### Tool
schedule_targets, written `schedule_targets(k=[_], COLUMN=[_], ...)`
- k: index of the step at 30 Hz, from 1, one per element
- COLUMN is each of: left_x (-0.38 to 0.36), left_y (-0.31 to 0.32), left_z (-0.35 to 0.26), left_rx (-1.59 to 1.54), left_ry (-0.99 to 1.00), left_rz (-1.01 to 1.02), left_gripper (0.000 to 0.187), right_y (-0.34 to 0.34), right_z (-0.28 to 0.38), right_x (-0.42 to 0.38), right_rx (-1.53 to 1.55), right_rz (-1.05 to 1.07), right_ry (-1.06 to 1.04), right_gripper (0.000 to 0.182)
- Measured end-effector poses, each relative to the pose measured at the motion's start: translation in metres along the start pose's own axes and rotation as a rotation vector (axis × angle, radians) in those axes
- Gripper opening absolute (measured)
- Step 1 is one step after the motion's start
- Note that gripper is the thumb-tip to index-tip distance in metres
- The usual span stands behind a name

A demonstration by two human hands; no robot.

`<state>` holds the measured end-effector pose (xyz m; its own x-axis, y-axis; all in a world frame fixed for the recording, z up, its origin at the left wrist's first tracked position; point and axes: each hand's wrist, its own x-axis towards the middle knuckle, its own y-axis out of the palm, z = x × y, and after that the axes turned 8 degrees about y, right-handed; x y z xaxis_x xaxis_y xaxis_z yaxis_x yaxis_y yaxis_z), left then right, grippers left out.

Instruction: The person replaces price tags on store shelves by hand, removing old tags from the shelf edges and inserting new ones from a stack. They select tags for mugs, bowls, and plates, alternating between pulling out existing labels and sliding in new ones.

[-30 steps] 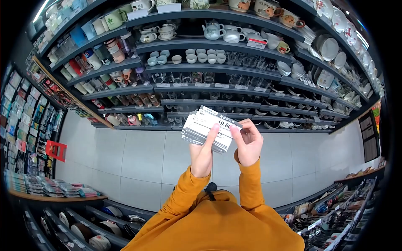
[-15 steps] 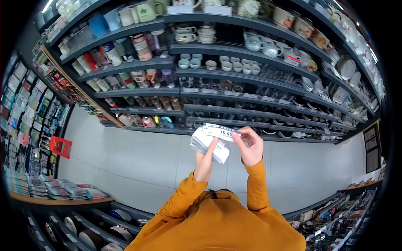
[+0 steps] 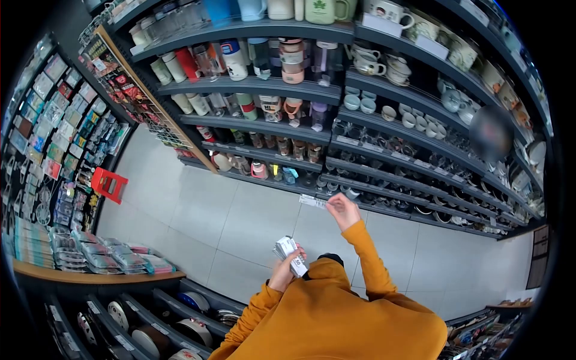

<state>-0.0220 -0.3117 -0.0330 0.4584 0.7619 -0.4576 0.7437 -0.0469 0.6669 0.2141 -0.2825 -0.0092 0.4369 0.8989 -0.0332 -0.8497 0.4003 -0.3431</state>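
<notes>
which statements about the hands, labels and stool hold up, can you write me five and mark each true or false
1. The right hand holds a single white label. True.
2. The left hand is empty. False: it holds a stack of labels.
3. Both sleeves are mustard-coloured. True.
4. The two hands are touching. False: they are apart.
5. The red stool sits on a shelf. False: it stands on the floor.
</notes>
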Motion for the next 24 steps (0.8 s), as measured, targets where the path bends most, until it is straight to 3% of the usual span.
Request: schedule_targets(k=[2,5,11,16,24], left_x=[0.013,0.026,0.060,0.101,0.163], left_y=[-0.001,0.016,0.001,0.006,0.002], left_z=[0.005,-0.003,-0.022,-0.066,-0.113], left_rx=[-0.051,0.019,0.225,0.047,0.067], left_ry=[-0.035,-0.047,-0.051,-0.077,-0.130], left_rz=[0.018,0.110,0.248,0.334,0.325], left_gripper=[0.025,0.026,0.027,0.028,0.036], right_y=[0.011,0.025,0.051,0.071,0.097], right_z=[0.015,0.001,-0.045,-0.075,-0.107], right_x=[0.031,0.092,0.224,0.313,0.388], right_rx=[-0.257,-0.410,-0.369,-0.458,-0.600], right_rz=[-0.045,-0.006,-0.068,-0.118,-0.059], right_ry=[-0.058,-0.065,-0.109,-0.087,-0.036], right_gripper=[0.017,0.015,0.014,0.011,0.007])
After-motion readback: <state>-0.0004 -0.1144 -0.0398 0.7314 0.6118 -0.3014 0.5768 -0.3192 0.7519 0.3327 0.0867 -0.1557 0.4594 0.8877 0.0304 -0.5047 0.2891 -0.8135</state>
